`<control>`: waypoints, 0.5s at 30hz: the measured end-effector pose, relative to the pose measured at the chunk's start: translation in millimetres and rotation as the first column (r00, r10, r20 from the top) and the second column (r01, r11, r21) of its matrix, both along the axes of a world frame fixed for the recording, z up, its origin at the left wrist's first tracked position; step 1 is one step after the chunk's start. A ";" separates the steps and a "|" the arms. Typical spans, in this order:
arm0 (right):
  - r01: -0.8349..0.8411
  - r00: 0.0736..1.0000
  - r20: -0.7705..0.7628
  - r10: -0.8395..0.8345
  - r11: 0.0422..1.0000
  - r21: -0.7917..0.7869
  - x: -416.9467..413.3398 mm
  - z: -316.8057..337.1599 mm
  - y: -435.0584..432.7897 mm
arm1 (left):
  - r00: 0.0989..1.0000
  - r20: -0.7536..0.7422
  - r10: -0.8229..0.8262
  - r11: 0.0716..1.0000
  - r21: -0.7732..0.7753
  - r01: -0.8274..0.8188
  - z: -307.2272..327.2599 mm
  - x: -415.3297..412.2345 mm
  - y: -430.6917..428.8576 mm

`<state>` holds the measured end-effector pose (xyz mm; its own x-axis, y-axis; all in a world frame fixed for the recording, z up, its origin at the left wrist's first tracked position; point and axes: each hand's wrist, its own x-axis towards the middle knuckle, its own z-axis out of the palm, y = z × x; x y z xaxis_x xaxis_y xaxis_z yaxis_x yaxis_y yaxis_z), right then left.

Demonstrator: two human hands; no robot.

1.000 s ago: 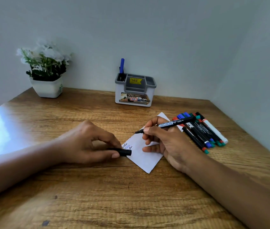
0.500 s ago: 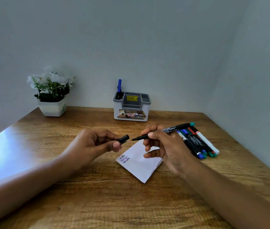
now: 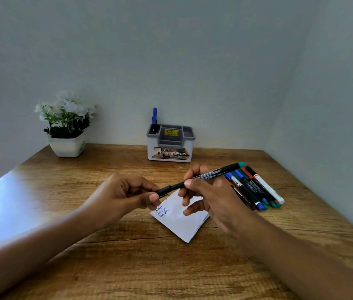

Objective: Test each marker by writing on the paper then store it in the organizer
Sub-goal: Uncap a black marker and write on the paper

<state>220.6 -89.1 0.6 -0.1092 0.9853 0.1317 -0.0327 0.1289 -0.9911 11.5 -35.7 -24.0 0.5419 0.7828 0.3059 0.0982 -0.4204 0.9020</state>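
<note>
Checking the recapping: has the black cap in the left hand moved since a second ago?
Yes. The cap has lifted from the left corner of the paper, up and rightward, onto the tip of the marker.

Only one camera here, worn on the head, wide-angle, looking forward and down across the counter (image 3: 128, 267). Both forearms come in from the bottom corners, and the left hand (image 3: 125, 193) and right hand (image 3: 214, 198) meet about mid-frame, pretty close to the lens. It faces the back wall (image 3: 171, 50), so the organizer (image 3: 170, 148) and plant (image 3: 67, 124) sit far off along the counter's rear edge.
</note>
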 end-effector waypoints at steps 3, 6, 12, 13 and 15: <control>-0.036 0.998 0.044 0.035 0.999 0.019 -3.0 -2.1 -0.3 | 1.000 -0.002 0.011 1.000 -0.011 -0.011 -0.5 2.3 -1.6; -0.049 0.995 0.087 0.046 0.998 0.030 -4.8 -4.1 -0.5 | 1.000 0.008 0.005 1.000 -0.029 -0.005 0.3 4.9 -3.8; 0.031 0.997 0.077 -0.030 1.000 -0.004 -6.2 -3.3 -1.1 | 0.997 0.069 0.027 0.982 -0.187 -0.013 3.8 13.5 -9.3; 0.026 0.997 0.076 -0.024 0.999 -0.030 -6.2 -2.6 -1.7 | 0.997 0.075 0.021 0.977 -0.212 -0.005 3.6 13.8 -9.2; -0.004 0.995 0.097 0.010 0.998 -0.065 -6.6 -1.1 -3.0 | 0.996 0.087 0.023 0.973 -0.233 -0.002 3.6 13.6 -9.5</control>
<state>214.0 -92.1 -0.5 -0.1251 0.9905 0.0564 0.0639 0.0648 -0.9959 25.1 -45.3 -20.3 0.5104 0.8446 0.1614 0.0174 -0.1978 0.9801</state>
